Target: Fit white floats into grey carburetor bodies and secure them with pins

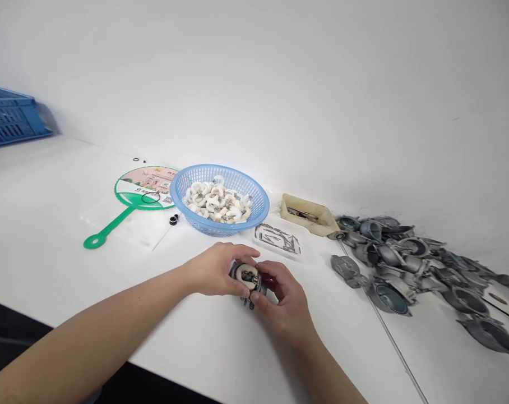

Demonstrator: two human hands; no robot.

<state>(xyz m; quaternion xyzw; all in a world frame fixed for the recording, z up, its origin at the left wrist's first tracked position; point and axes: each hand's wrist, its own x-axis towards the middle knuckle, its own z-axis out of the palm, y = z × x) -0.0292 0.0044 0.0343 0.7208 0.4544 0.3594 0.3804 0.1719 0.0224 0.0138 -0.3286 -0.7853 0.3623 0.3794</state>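
Between my two hands, low over the white table, is a grey metal housing [260,286] with a white C-shaped plastic ring [241,273] set in its opening. Small brass-coloured parts show inside the ring. My left hand [221,271] grips the housing from the left, thumb at the near rim and fingers over the far side. From the right, my right hand [285,300] closes on it with thumb and fingers. The fingers hide much of the housing's sides. Beyond my hands stands a blue plastic basket [221,227] heaped with similar white rings [214,203].
Right of the basket are a white tray [296,253] of small dark pins and a cream bin [330,227]. Many grey metal housings [391,297] lie piled at the right. A green hand fan [111,227] lies left; a blue crate [14,120] stands far left.
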